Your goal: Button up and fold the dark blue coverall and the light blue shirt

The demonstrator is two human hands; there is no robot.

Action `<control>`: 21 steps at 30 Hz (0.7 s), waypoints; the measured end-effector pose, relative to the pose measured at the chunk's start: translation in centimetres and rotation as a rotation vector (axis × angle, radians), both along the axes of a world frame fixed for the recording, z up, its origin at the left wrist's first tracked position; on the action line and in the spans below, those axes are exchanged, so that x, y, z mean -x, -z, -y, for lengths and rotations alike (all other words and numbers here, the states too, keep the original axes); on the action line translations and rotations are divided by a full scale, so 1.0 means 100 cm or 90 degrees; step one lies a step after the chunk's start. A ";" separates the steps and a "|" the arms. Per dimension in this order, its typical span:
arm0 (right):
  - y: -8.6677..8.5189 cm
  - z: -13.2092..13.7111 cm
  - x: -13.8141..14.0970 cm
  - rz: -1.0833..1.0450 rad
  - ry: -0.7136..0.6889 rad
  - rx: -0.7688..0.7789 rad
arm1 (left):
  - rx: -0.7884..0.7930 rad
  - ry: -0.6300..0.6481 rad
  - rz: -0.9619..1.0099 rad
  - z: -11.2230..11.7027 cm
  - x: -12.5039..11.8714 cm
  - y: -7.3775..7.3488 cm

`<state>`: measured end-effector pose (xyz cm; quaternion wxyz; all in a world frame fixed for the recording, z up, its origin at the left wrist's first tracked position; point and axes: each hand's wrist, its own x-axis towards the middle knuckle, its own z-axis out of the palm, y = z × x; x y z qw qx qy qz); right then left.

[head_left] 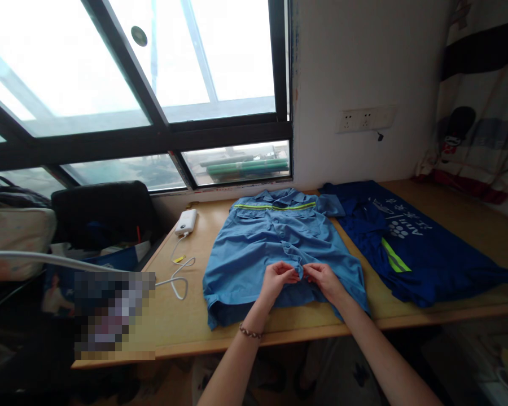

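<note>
A light blue work shirt [254,242] with a yellow reflective stripe lies spread on the wooden table [169,321], collar toward the wall. Its front placket runs down the middle, with buttons fastened higher up. At the lower placket, my left hand [281,276] pinches one edge of the cloth between thumb and fingers. My right hand [323,278] pinches the placket from the other side, its fingertips close to the left ones. Whether a button sits between the fingertips is too small to tell.
Dark blue garments [427,248] with white print and a yellow-green strip lie to the right. A white power bank [185,222] with a white cable [182,282] lies left of the shirt. Beyond the table's left edge stands a black chair [105,208]. A window and wall are behind.
</note>
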<state>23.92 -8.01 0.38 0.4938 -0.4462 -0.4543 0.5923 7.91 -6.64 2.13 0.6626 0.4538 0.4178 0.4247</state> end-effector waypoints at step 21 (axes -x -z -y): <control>0.005 0.014 0.022 0.532 0.126 -0.280 | 0.107 -0.045 0.034 -0.003 0.000 0.013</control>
